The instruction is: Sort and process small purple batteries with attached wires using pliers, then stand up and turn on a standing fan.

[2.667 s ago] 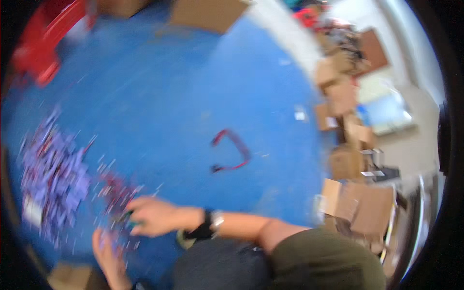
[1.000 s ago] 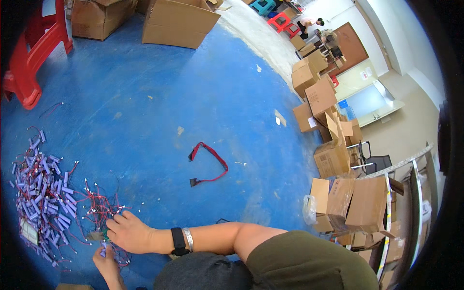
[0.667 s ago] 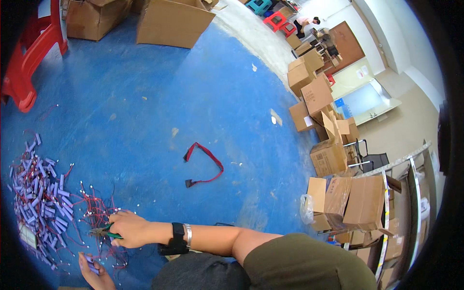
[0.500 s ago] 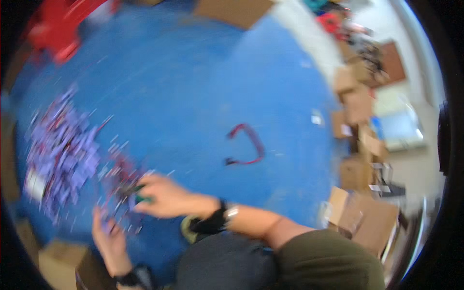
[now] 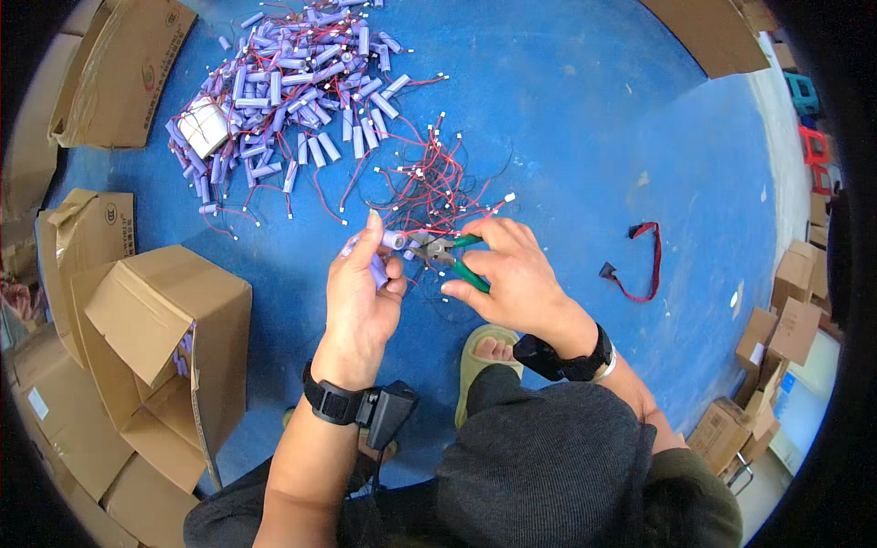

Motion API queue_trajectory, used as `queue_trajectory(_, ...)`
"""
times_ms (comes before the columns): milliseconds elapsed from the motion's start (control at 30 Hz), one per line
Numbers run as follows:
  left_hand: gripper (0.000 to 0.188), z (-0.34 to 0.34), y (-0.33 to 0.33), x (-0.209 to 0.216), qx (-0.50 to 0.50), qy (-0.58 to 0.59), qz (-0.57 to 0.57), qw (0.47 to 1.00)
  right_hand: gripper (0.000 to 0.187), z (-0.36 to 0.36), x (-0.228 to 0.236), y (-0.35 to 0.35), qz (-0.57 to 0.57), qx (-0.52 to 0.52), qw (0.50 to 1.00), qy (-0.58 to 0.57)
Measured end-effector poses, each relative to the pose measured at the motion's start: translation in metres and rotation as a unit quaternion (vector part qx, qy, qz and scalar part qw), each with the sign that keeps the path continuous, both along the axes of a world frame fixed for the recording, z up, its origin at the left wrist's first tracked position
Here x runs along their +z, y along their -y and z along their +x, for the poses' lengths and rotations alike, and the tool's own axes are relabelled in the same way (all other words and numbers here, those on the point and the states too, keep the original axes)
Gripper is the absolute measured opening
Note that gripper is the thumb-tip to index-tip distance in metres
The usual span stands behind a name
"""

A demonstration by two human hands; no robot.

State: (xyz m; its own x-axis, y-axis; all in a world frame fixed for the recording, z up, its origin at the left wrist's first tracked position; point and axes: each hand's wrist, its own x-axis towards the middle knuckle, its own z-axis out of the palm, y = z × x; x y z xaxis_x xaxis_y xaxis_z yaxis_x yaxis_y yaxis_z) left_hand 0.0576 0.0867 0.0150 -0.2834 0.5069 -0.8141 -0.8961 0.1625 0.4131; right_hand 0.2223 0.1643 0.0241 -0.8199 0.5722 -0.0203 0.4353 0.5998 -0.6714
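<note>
My left hand (image 5: 358,306) is closed around a few purple cylindrical battery cells (image 5: 379,272), its thumb pointing up. My right hand (image 5: 523,279) grips green-handled wire cutters (image 5: 470,276), with the handles spread. The jaws of the cutters are right beside the end of one held cell; whether a wire lies between them I cannot make out. Just beyond both hands lies a tangle of cut red and black wires (image 5: 438,183) with small white connectors. Farther off to the left, a large heap of purple battery cells (image 5: 283,87) with wire leads covers the blue floor.
A white block (image 5: 203,126) rests on the heap's left side. Cardboard boxes (image 5: 215,315) stand along the left, one open with purple cells inside. A red-and-black cable (image 5: 657,265) lies on the floor to the right. More cartons (image 5: 717,434) line the right edge.
The view has swung left and is sharper now. My hands appear nearer the middle, and the cutters' jaws are by the held cells. The right hand held the cutters before too.
</note>
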Motion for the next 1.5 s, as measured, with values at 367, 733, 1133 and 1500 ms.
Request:
queue_trajectory(367,0.022,0.006,-0.007,0.007,0.017,0.093,-0.015,0.995,0.024,-0.004,-0.018,0.001,0.281,-0.019,0.959,-0.025)
queue_trajectory(733,0.015,0.000,0.001,-0.017,0.104,0.133,-0.094,0.981,0.008,-0.018,-0.035,0.006,0.362,0.040,0.930,-0.047)
queue_trajectory(1133,0.012,-0.034,0.007,-0.044,0.210,0.222,-0.096,0.947,0.013,-0.033,0.002,-0.059,0.530,0.125,0.831,-0.118)
queue_trajectory(1500,0.016,0.009,0.014,-0.081,-0.420,-0.471,-0.098,0.770,0.015,0.020,-0.035,-0.078,0.362,0.096,0.860,0.346)
